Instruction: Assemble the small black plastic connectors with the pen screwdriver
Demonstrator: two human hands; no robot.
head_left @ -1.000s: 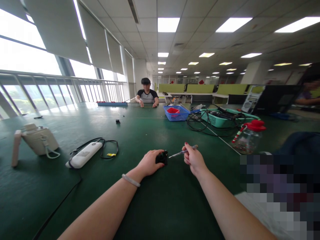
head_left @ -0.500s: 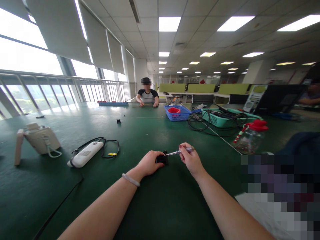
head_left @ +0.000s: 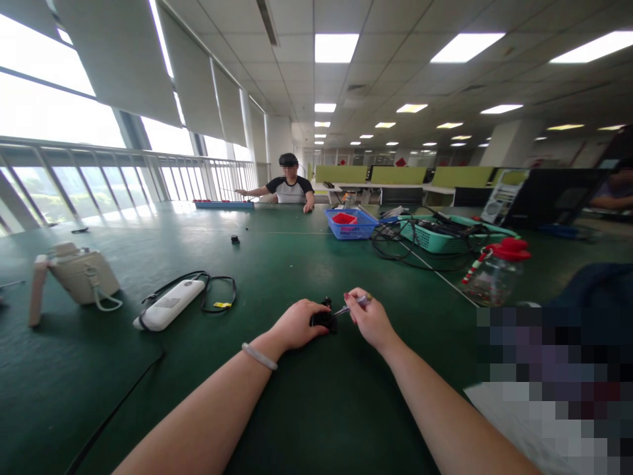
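On the green tabletop (head_left: 277, 264), my left hand (head_left: 298, 324) grips a small black part (head_left: 325, 321) between thumb and fingers. What the part is I cannot make out. My right hand (head_left: 370, 318) pinches a thin screwdriver (head_left: 357, 303) with a clear, purplish handle. Its metal shaft slants down to the left, and the tip is at the right side of the black part. Whether the tip sits in a screw is too small to see.
Left of my hands lie a white device (head_left: 171, 307) with a black strap and a beige bottle (head_left: 84, 277). A small black piece (head_left: 235, 239) lies farther off. Beyond are a blue basket (head_left: 350, 227), a green basket (head_left: 435, 241) with cables, and a red-lidded jar (head_left: 499, 270). A person (head_left: 291, 185) sits opposite.
The screwdriver has moved left and down, its shaft now steeper against the black part's right side. My left hand stays nearly still. The person opposite has stretched an arm out towards the window side.
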